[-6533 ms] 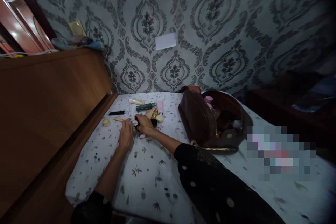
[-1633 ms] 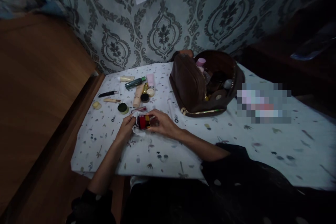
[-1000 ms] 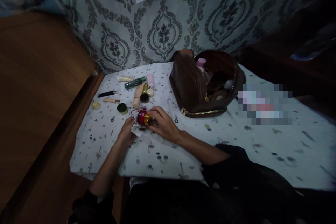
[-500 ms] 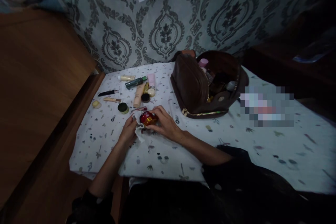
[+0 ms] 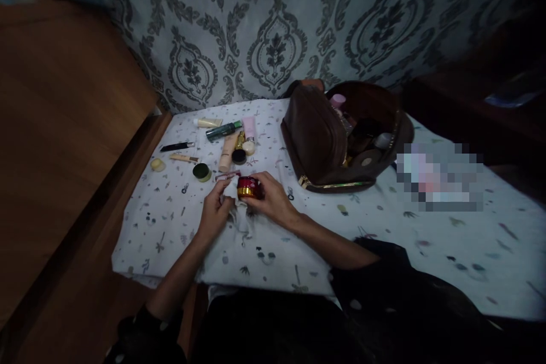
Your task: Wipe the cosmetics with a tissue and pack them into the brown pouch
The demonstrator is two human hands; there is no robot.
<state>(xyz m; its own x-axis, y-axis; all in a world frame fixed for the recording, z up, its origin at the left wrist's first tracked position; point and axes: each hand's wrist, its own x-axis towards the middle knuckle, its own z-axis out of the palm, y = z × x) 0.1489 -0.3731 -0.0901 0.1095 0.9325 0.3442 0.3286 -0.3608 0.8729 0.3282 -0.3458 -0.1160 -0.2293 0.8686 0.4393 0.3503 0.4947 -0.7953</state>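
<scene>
A small red and gold cosmetic jar (image 5: 247, 187) is gripped between the thumb and fingers of my right hand (image 5: 273, 199). My left hand (image 5: 215, 207) is closed on a crumpled white tissue (image 5: 231, 187), which touches the jar's left side. Part of the tissue hangs below the jar. Just behind my fingers lies a thin pinkish tube (image 5: 228, 175), partly hidden by them. A dark-lidded jar (image 5: 202, 172) rests to the left, and a beige tube (image 5: 228, 152) lies beyond the hands beside a black-lidded jar (image 5: 239, 156).
An open brown toiletry bag (image 5: 315, 136) filled with cosmetics stands right of my hands. Toward the wall lie a green bottle (image 5: 222, 131), a pink tube (image 5: 248, 127) and a cream tube (image 5: 208, 123). A black pen-like item (image 5: 177, 147) is at left. A blurred-out item (image 5: 439, 176) lies far right.
The jar has turned more upright and shifted slightly right. My left hand has brought the tissue up against its left side. The view has shifted a little.
</scene>
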